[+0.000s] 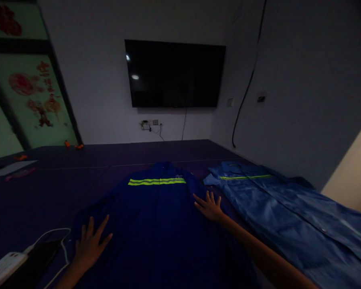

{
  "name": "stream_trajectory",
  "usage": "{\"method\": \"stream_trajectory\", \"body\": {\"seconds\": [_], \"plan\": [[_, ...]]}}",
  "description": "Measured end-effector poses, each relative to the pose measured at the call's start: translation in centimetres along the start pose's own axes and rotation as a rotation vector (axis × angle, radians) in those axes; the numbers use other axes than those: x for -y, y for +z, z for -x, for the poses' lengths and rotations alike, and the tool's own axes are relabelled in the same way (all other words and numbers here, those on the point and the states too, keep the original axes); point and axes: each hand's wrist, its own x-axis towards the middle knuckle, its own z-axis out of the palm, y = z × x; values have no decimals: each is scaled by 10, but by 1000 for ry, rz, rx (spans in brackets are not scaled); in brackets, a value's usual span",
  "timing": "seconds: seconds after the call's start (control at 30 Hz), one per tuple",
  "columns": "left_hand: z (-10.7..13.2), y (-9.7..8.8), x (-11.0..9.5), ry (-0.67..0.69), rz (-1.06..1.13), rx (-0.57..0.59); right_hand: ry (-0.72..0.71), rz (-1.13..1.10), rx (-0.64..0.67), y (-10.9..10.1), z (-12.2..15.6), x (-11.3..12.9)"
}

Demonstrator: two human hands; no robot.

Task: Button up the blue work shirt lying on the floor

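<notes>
A dark blue work jacket (159,216) with a yellow-green and silver reflective band across its chest lies spread out in front of me, collar pointing away. My left hand (89,243) rests on its left side with fingers spread. On the jacket's right side, near the shoulder and below the band, my right hand (209,206) lies with its fingers fanned out. Neither hand grips anything. The jacket's lower part fades into shadow at the bottom of the view.
A lighter blue garment (276,212) with a thin yellow-green stripe lies at the right. At the lower left are a white power bank (9,267), a dark phone-like slab (37,261) and a white cable (66,253). A television (176,74) hangs on the far wall.
</notes>
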Motion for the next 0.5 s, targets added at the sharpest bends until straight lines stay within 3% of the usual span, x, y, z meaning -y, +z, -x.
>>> {"method": "stream_trajectory", "body": {"seconds": [0.1,0.23,0.5], "plan": [[-10,4,-1,-50,-14,51,-2,-30,100,-4,-36,20],[-14,15,9,2,-88,108,-28,-62,198,-4,-71,31],[-11,29,12,-26,-280,136,-112,-44,211,1,-97,29]]}}
